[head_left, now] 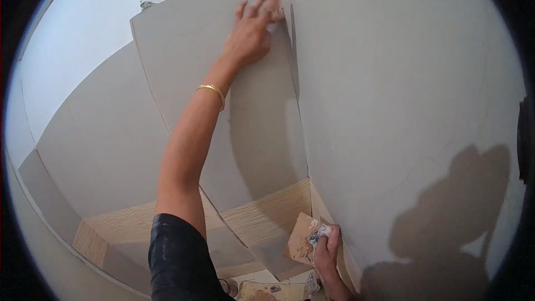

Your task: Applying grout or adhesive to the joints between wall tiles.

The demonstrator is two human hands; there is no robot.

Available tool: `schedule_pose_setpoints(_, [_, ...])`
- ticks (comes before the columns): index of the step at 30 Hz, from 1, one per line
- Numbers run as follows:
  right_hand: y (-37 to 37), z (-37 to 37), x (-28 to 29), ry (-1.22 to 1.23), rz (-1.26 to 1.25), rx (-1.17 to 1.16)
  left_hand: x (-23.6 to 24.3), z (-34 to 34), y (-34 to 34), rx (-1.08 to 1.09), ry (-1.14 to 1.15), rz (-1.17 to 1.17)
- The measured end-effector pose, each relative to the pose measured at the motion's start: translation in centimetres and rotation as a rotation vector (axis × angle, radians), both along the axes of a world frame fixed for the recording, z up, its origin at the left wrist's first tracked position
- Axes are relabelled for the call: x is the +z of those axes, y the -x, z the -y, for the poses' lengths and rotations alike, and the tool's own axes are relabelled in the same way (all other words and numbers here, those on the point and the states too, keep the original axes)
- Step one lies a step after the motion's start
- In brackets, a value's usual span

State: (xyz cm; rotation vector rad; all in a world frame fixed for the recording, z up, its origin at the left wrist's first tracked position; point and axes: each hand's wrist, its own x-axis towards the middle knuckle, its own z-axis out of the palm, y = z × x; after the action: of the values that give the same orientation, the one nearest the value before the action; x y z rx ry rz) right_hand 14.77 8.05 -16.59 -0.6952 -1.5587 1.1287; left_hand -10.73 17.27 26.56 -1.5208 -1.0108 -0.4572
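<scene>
wall panels (pixel 401 78): grey, matt and smooth, like painted board, filling the view from 9 to 3 o'clock
wood strip (pixel 267 214): pale, with fine grain lines, matt, at 6 o'clock
cardboard piece (pixel 301 237): brown, matt, smeared with pale paste, in the right hand (pixel 326 251)
bracelet (pixel 212 90): yellow metal, shiny, on the left wrist
sleeve (pixel 178 262): black cloth with a slight sheen, at 7 o'clock

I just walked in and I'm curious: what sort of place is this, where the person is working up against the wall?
Probably a room being fitted out or renovated. Large grey panels stand against the wall, with bare wood-grain boards below. The left hand presses the panel joint; the right hand holds a smeared scrap of cardboard.
</scene>
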Motion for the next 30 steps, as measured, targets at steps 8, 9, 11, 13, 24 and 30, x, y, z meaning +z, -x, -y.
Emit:
schedule_pose_setpoints(8, [0.6,-0.2,-0.7,0.069,-0.054,0.004,1.2,-1.2,-1.1,-0.137,-0.173,0.167])
schedule_pose_setpoints(9, [0.6,-0.2,-0.7,0.073,-0.031,-0.011,0.7,-1.4,-1.2,-0.122,-0.168,0.149])
schedule_pose_setpoints(11, [0.5,-0.2,-0.6,0.088,-0.038,0.004,-0.4,-1.8,-1.4,-0.114,-0.160,0.153])
schedule_pose_setpoints(13, [0.4,-0.1,-0.5,0.099,-0.024,0.006,-1.6,-1.5,-1.4,-0.104,-0.151,0.161])
schedule_pose_setpoints(24, [-0.7,-1.0,1.0,0.464,-0.287,0.259,-21.5,12.2,-7.3,-0.807,0.434,0.884])
schedule_pose_setpoints(30, [-2.3,-0.5,2.9,0.308,-0.258,0.223,-32.3,21.6,-11.9,-0.591,0.526,1.007])
